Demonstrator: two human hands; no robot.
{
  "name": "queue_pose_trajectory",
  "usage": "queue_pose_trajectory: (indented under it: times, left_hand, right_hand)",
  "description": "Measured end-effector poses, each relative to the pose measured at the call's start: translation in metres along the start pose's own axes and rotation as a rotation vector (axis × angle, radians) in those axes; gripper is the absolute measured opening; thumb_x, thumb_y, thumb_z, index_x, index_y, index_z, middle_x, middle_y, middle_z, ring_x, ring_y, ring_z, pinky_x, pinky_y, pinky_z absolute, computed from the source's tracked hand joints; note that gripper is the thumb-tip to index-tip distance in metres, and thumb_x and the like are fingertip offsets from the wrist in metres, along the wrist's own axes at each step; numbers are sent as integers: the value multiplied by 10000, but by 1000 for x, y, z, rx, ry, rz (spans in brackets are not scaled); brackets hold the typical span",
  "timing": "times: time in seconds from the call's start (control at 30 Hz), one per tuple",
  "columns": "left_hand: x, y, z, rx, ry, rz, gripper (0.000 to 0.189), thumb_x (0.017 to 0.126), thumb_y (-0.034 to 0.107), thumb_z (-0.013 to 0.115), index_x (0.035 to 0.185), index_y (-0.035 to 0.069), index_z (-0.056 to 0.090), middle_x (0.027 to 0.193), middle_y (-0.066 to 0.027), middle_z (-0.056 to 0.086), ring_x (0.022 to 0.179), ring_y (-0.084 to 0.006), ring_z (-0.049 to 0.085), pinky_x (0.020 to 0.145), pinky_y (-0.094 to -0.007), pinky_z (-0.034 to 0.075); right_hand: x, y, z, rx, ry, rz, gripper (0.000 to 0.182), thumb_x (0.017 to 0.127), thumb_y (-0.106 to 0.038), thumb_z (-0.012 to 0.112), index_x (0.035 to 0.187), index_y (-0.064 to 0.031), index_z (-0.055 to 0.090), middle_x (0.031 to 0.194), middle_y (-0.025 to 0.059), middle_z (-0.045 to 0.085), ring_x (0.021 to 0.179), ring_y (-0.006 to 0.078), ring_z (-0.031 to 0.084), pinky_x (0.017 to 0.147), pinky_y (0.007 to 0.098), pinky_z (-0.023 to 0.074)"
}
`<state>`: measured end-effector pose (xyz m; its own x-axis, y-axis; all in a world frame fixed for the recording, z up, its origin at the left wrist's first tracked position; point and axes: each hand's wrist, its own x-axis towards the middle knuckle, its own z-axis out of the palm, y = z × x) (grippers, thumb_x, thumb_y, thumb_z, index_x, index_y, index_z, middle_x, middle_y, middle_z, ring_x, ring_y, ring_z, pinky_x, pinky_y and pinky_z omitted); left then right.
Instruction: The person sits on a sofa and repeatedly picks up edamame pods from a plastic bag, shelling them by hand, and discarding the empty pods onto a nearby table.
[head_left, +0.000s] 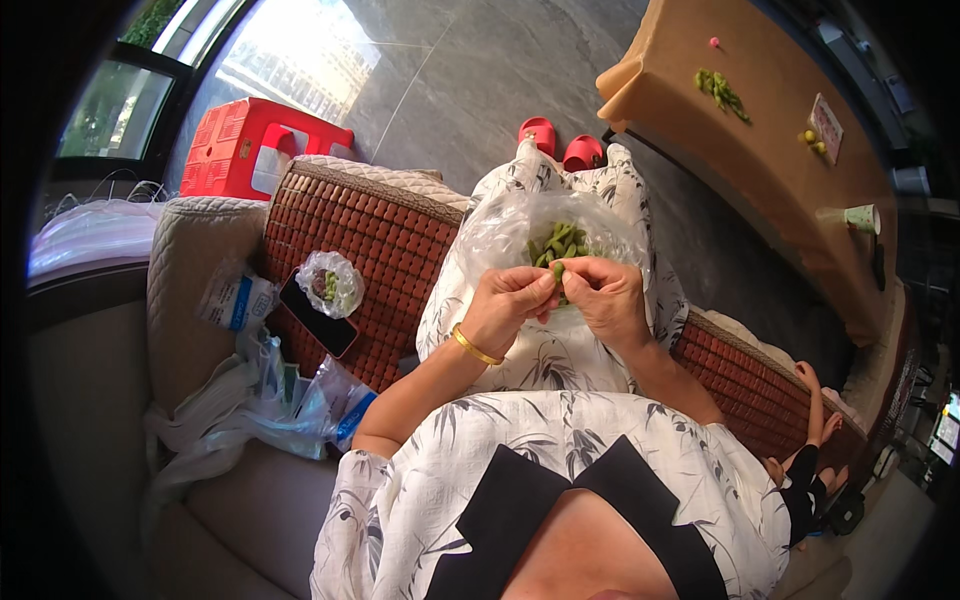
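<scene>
Between the fingertips of my left hand (511, 304) and my right hand (609, 298) is a green soybean pod (558, 271). Both thumbs press against it, one from each side. Below my hands, a clear plastic bag (491, 244) lies open on my lap with a heap of green pods (561, 241) inside. On the seat to my left sits a small bowl lined with clear plastic (351, 279), and a few shelled beans (330, 285) show in it. The bowl rests partly over a dark smartphone (311, 319).
Plastic packaging (277, 405) is heaped on the sofa at my left. A red plastic stool (225, 146) stands beyond the armrest. The cloth-covered table (795, 150) on the right carries more pods (721, 94) and a paper cup (862, 219). Another person (806, 465) is at the far right.
</scene>
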<state>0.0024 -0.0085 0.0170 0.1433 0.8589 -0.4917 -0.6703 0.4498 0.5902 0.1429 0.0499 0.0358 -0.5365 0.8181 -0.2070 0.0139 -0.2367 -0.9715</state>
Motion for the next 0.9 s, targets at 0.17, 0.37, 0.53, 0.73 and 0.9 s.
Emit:
queue_pose_trajectory:
  times: [0.17,0.37,0.53,0.73,0.9]
  left_hand:
    - [-1,-1,2,-61,-24,-29,167,852,140,500,846,-5,582,715,-40,551,620,-97,493,570,-229,414]
    - [3,-3,3,-19,-4,-47,235,886,227,447,842,22,551,689,-23,530,591,-88,475,521,-218,401]
    - [-1,7,4,57,-63,-126,278,894,277,421,839,36,548,668,-1,512,537,-71,438,497,-205,381]
    - [1,3,-1,-4,-46,-82,270,894,272,423,844,39,550,637,14,486,520,-61,424,468,-196,345]
    - [0,-1,-4,-57,-34,-108,255,894,262,424,821,49,542,622,24,463,510,-53,401,453,-189,324]
  right_hand:
    - [-3,-2,2,-19,59,12,122,804,-18,515,866,65,579,698,51,596,607,73,554,570,186,453]
    - [6,3,-8,413,34,217,123,790,-26,528,866,59,573,653,53,574,509,61,509,435,156,371]
    - [10,11,-13,470,40,269,132,794,-67,548,851,48,577,577,-9,494,401,16,323,350,166,228]
    - [10,5,-6,465,65,376,149,808,-108,560,846,32,591,570,-6,501,412,16,344,358,155,236]
    - [7,10,-4,359,74,313,139,809,-102,562,825,31,598,572,-3,506,406,19,338,356,158,230]
